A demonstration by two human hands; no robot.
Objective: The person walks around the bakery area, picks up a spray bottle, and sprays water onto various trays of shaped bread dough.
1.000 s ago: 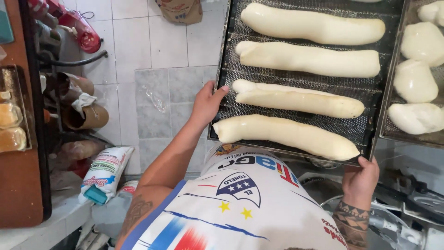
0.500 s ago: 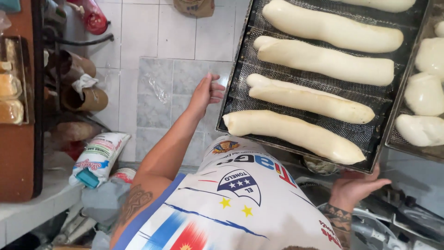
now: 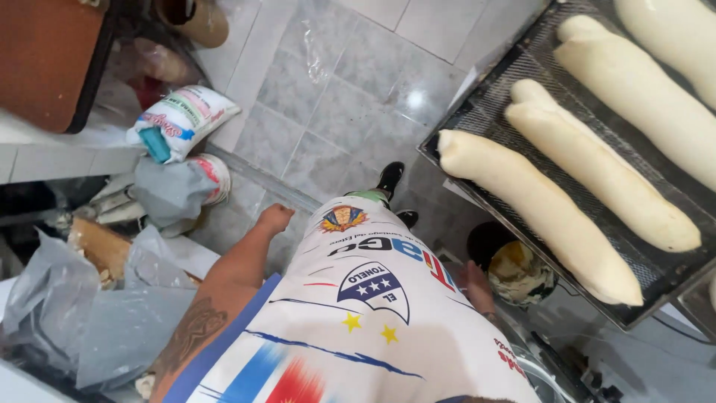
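The dough loaves [image 3: 537, 209] lie side by side on a dark perforated tray [image 3: 477, 123] at the right, the nearest one along the tray's lower edge; the far loaves run off the top and right of the view. The tray's near corner sits just above a dark bucket [image 3: 514, 269] with something yellowish in it, half hidden under that corner. Below me is a floor [image 3: 358, 97] of grey and white tiles, glossy, with my black shoes [image 3: 391, 179] on it.

My left hand [image 3: 274, 218] hangs at my side, its grip curled into a loose fist, holding nothing. My right hand [image 3: 474, 283] is low beside my hip near the bucket, mostly hidden by my printed white shirt [image 3: 373, 328]; I cannot tell how its grip stands.

At the left, a white sack [image 3: 183, 123] with red and green print and a teal end leans on the white ledge. Crumpled grey plastic bags [image 3: 97, 313] fill the lower left corner. A brown wooden board [image 3: 45, 60] is cut off at the top left.
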